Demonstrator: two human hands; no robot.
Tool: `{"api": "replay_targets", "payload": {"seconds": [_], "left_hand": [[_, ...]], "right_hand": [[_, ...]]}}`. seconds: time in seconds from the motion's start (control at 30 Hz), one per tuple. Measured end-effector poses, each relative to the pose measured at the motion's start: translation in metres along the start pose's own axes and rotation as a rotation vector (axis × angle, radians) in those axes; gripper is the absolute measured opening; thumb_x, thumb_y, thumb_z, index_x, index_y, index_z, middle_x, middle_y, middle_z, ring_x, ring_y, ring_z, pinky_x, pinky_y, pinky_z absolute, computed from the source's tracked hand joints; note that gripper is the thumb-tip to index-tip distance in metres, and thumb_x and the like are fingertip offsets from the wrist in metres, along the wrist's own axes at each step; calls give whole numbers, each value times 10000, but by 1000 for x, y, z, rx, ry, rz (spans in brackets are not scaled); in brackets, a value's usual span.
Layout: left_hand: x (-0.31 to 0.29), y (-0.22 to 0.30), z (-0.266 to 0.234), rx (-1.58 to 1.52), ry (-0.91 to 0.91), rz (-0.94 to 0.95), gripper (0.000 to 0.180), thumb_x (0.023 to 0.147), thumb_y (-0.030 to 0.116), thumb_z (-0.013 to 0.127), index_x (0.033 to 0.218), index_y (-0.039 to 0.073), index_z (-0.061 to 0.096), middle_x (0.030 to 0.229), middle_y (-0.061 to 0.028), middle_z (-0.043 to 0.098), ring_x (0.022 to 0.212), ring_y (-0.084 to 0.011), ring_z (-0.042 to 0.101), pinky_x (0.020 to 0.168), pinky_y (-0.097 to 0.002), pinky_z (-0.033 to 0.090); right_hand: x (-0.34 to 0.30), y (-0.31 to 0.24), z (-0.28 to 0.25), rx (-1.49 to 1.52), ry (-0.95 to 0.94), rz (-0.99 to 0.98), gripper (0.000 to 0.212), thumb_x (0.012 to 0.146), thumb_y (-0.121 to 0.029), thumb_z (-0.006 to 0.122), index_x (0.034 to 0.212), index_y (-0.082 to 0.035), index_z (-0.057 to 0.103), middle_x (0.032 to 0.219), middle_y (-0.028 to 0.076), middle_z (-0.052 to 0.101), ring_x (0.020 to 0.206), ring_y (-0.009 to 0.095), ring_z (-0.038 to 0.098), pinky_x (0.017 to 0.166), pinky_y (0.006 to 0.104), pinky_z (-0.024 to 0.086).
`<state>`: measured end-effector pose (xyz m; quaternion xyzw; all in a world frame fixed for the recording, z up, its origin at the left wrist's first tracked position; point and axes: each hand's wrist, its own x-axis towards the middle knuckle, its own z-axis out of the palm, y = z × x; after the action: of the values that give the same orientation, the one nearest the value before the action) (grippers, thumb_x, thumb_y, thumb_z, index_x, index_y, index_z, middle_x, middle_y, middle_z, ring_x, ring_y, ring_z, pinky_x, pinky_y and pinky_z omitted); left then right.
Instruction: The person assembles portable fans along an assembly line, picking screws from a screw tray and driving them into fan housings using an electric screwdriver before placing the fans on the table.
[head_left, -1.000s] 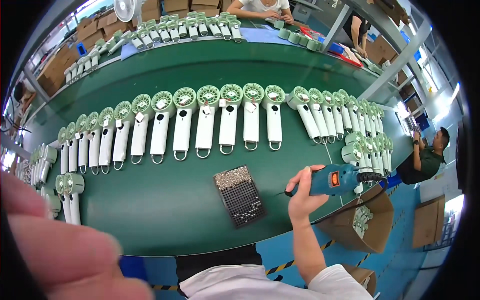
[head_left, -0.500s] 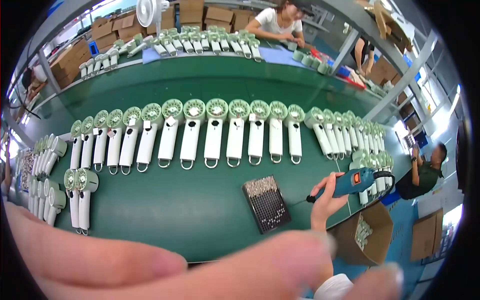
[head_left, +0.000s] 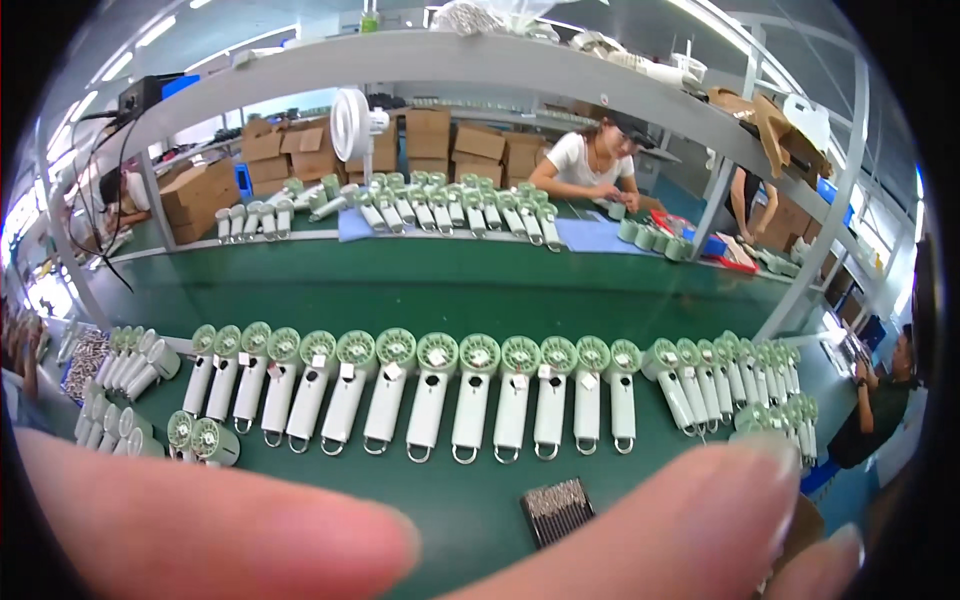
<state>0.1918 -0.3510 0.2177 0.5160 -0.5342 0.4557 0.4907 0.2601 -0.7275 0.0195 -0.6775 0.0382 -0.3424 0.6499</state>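
Blurred fingers fill the lower part of the view, very close to the camera. They seem to be those of my left hand point(head_left: 640, 530), stretched out and apart with nothing visible between them. Beyond them lies a dark screw tray point(head_left: 557, 512) with rows of small metal screws, its near part covered by a finger. Behind the tray runs a row of white handheld fans point(head_left: 427, 415) with round pale green heads and wire loops at the handle ends. My right hand is out of sight, and so is the electric screwdriver.
More fans point(head_left: 745, 375) crowd the right side of the green table point(head_left: 440, 290); others point(head_left: 135, 360) lie at the left. Across the table a person point(head_left: 590, 165) handles a small part. A grey shelf beam point(head_left: 450, 95) spans above, and another person point(head_left: 880, 400) is at the right.
The view has tilted up, so the fans and tray sit lower in it. My right hand with the electric screwdriver has gone from sight. The large fingers still cover the lower part.
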Motion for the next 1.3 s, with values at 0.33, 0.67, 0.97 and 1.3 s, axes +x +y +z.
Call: {"api": "replay_targets", "payload": {"seconds": [0.33, 0.67, 0.97, 1.3], "left_hand": [[-1, -2, 11, -175, 0, -73, 213, 812, 83, 684, 995, -11, 630, 1044, -144, 608, 908, -227, 619, 726, -310, 538], [9, 22, 35, -460, 182, -359, 205, 809, 75, 685, 990, -8, 635, 1064, -148, 606, 914, -235, 623, 714, -311, 548], [17, 28, 59, -726, 281, -400, 198, 806, 68, 685, 984, -5, 639, 1083, -152, 604, 919, -243, 627, 703, -312, 558], [16, 3, 82, -989, 375, -448, 191, 803, 60, 686, 979, -2, 643, 1104, -155, 602, 925, -252, 632, 691, -313, 568]], "right_hand": [[1, 0, 0, -13, 0, 50, 135, 944, -59, 498, 1048, 10, 447, 587, 36, 474, 426, 99, 436, 420, 228, 346], [10, -2, 8, 1, -45, -22, 104, 949, -55, 507, 1030, -2, 470, 612, 16, 475, 441, 72, 433, 420, 223, 352], [1, -6, 4, -26, -31, -63, 129, 953, -80, 513, 1036, 12, 476, 584, 31, 482, 445, 90, 435, 442, 234, 356], [23, -22, 39, 113, 9, -127, 126, 952, -82, 511, 1023, 17, 476, 602, 39, 478, 461, 97, 464, 445, 235, 383]]}}
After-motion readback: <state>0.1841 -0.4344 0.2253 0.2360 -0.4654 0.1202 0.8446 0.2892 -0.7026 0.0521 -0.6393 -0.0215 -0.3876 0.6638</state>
